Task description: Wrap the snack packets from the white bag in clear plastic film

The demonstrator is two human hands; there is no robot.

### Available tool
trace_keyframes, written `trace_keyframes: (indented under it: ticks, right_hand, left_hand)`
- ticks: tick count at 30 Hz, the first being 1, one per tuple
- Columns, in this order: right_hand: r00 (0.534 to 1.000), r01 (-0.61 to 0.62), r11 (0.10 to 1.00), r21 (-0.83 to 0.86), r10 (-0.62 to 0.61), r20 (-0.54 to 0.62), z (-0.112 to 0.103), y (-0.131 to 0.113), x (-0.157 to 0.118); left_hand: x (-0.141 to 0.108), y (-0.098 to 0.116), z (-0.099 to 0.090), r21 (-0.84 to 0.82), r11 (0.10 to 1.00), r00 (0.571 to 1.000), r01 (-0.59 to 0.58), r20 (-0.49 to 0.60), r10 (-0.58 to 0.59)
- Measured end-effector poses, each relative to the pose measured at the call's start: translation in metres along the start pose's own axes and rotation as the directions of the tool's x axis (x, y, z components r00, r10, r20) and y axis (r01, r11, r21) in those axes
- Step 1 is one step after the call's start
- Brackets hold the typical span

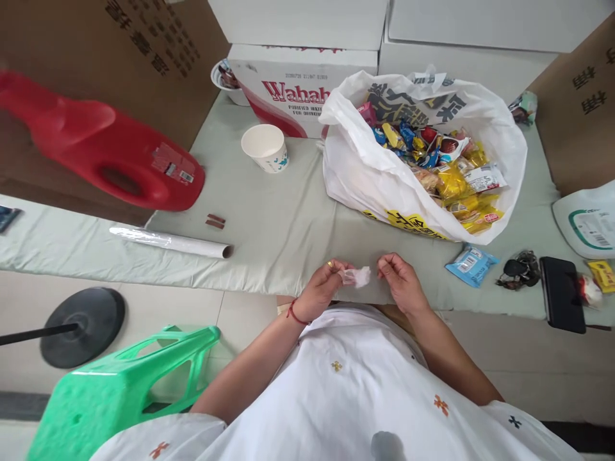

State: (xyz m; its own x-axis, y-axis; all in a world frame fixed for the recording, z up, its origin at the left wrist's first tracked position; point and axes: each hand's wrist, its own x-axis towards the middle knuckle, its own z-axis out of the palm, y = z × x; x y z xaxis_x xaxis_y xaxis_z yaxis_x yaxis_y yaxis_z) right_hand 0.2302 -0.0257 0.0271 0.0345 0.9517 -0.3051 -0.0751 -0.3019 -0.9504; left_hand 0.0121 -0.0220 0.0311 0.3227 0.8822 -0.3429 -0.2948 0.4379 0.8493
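1. The head view looks forward and steeply down from the wearer's own head, above the white shirt [375,384] at the bottom edge.
2. Nearby — around mid-frame — come the left hand [327,285] and right hand [400,282].
3. Wide framing takes in the bench [276,218] broadly, up to white boxes [298,22] at the top.
4. Lower left, the floor [185,304] shows below bench level.

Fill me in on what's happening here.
A person's left hand pinches a small, crumpled whitish piece at the near edge of the table. The right hand is close by, fingers curled, not touching the piece; whether it holds anything is too small to tell. Beyond the hands, an open white plastic bag of wrapped snacks stands on the table, a paper cup to its left.
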Motion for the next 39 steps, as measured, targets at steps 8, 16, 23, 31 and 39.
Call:
trace_keyframes:
  ticks: [8,16,23,31,39]
  right_hand:
    - [0.936,-0.174,0.960,0.221,0.092,0.340,0.003,-0.014,0.007]
    - [0.965,-0.216,0.943,0.253,0.168,0.200,0.014,-0.007,0.018]
    - [0.959,-0.247,0.943,0.225,0.205,0.195,0.003,-0.009,0.013]
    - [0.977,-0.077,0.974,0.212,0.031,0.213,-0.006,-0.016,0.012]
    - [0.965,0.163,0.978,-0.128,-0.130,0.228,-0.001,-0.020,0.014]
  left_hand:
    - [0.015,0.009,0.023,-0.097,0.995,0.990,0.027,-0.136,-0.040]
    - [0.018,0.005,0.029,-0.129,0.976,0.974,0.178,-0.119,-0.193]
    - [0.026,0.007,0.016,-0.053,0.997,0.966,0.060,-0.247,-0.071]
    - [0.021,0.021,0.015,-0.196,0.979,0.989,0.047,-0.129,-0.074]
    - [0.029,0.016,0.008,-0.169,0.986,0.967,-0.014,-0.254,-0.030]
